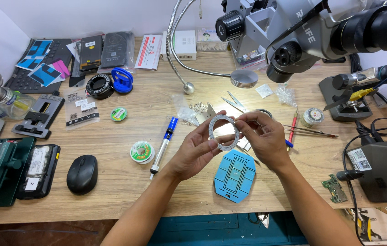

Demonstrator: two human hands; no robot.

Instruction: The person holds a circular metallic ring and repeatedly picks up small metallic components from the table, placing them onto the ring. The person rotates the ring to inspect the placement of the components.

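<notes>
A thin grey ring with tiny dots around its face is held upright above the wooden workbench, near the middle. My left hand pinches its left and lower edge. My right hand pinches its right edge with thumb and forefinger. Directly below the hands lies a blue hexagonal mat with rectangular outlines.
A blue-tipped suction pen and solder spools lie left of the hands, with a black mouse further left. Scissors, tweezers and a small jar sit behind. A microscope head overhangs at upper right.
</notes>
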